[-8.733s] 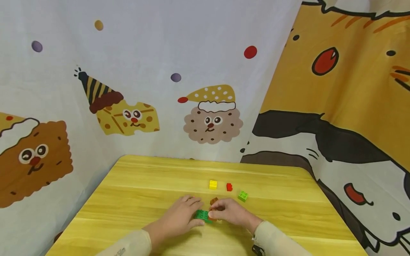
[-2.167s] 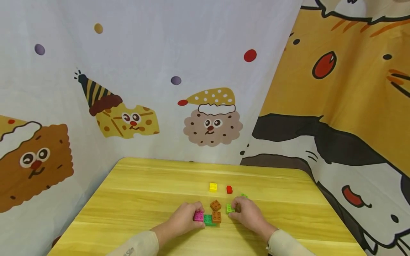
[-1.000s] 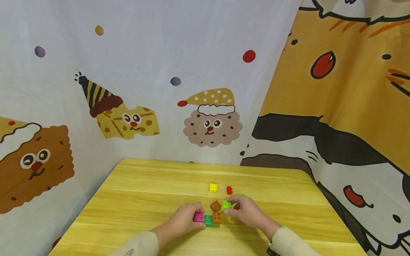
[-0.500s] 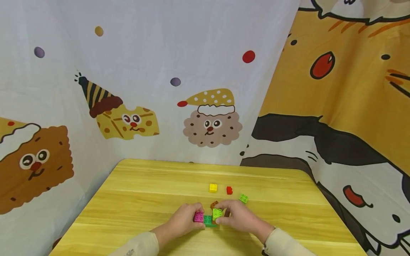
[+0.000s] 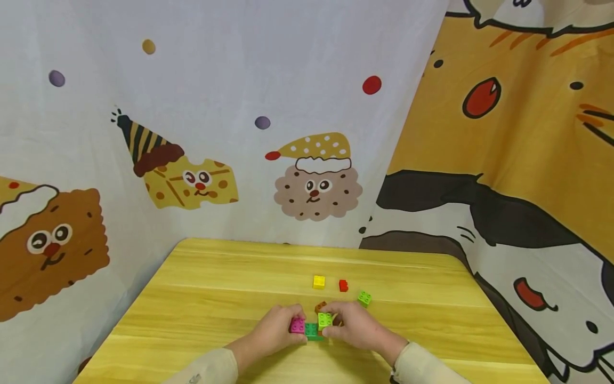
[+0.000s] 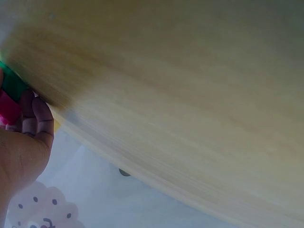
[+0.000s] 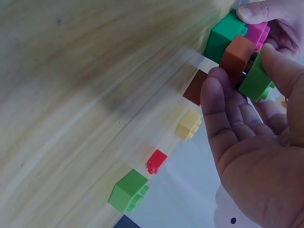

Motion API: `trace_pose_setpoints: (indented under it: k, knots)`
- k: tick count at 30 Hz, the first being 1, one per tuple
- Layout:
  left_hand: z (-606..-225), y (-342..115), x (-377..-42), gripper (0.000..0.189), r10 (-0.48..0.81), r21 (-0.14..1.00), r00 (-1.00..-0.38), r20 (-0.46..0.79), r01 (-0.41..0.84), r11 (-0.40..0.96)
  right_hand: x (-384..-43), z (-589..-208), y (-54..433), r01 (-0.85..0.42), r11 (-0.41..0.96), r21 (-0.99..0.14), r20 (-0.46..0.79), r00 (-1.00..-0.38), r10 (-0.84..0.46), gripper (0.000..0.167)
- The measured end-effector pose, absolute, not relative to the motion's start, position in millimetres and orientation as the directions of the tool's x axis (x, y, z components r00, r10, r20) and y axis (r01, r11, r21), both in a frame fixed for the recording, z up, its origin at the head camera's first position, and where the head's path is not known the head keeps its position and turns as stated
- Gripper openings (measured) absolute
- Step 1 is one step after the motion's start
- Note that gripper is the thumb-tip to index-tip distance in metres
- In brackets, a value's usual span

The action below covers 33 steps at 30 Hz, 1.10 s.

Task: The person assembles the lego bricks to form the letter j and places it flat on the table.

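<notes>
While framed by pale sleeves (image 5: pixel 206 368) at the near side of the table (image 5: pixel 192 298), grips with the left hand (image 5: pixel 271 326) the pink brick (image 5: pixel 298 326) and the left end of the green brick (image 5: pixel 311 330), thumb in front, fingers behind. Pinches with the right hand (image 5: pixel 357 324) the lime brick (image 5: pixel 324 320), thumb again in front, right over the orange brick (image 7: pixel 236 53). Shows a dark gap between lime and orange in the right wrist view; cannot tell about contact along the hidden edges.

Sits low on the table between both hands as one small build: green at the bottom, pink on top at the left end, orange on top at the right end, bare green studs between. Runs lengthwise from left to right, roughly in line with the table's far edge. Points studs upward throughout, lime included; looks nearly square from above in the lime brick, so no clear long axis there.

Probably light, stiff plastic, smooth and a little slick, hardly fragile. Best held by the flat front and back walls, clear of studs and underside; best steadied low on green against twisting.

Just behind the build, partly hidden by the right hand, a second orange brick (image 5: pixel 320 306). Beyond, to the right, a loose lime brick (image 5: pixel 364 298); farther back, a red brick (image 5: pixel 343 286) and a yellow brick (image 5: pixel 318 282), near each other but apart. Past the table, a cartoon-printed cloth (image 5: pixel 216 80).
</notes>
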<state>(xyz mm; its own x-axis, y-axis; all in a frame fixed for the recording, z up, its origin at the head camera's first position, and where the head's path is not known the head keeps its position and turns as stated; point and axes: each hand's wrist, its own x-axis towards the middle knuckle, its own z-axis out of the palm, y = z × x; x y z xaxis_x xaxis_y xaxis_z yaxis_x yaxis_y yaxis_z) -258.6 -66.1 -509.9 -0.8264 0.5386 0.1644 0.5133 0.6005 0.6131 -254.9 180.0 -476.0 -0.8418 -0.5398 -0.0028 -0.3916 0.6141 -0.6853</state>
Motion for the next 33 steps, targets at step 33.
trace_pose_setpoints:
  k: [33]
  knots:
    - [-509.7,-66.7,-258.6,0.034,0.543,0.637,-0.822,0.17,0.512,0.576,-250.4,-480.6,173.1,0.047,0.405,-0.913,-0.22,-0.894,-0.391,0.041]
